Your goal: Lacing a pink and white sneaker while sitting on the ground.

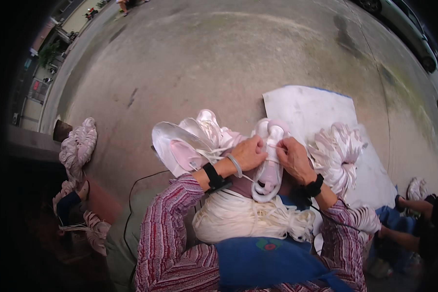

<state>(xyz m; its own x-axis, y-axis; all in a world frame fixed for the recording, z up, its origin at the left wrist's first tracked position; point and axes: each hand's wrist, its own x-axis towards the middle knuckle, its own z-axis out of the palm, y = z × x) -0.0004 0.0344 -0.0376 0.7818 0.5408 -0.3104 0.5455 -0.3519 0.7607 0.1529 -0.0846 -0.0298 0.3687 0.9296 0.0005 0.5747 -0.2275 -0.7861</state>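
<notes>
A pale pink and white shoe upper (266,176) lies over my lap, its rounded white collar toward me. My left hand (250,155) is closed at its left edge, fingertips pinched at the lacing area. From the right, my right hand (296,159) pinches a thin white shoelace that crosses the upper between both hands. The fingertips partly hide the lace and its holes. On my lap, just below the upper, rests a thick bundle of cream-white shoelaces (238,216). More pink and white shoe uppers (182,148) are piled beside my left wrist, with loose laces trailing from them.
A ring-shaped bunch of uppers (337,155) sits right of my hands, by a large white sheet (309,104) on the concrete. Another bunch (79,148) stands far left. A dark cord (130,207) runs past my left arm. Other people sit at both sides; a car is parked upper right.
</notes>
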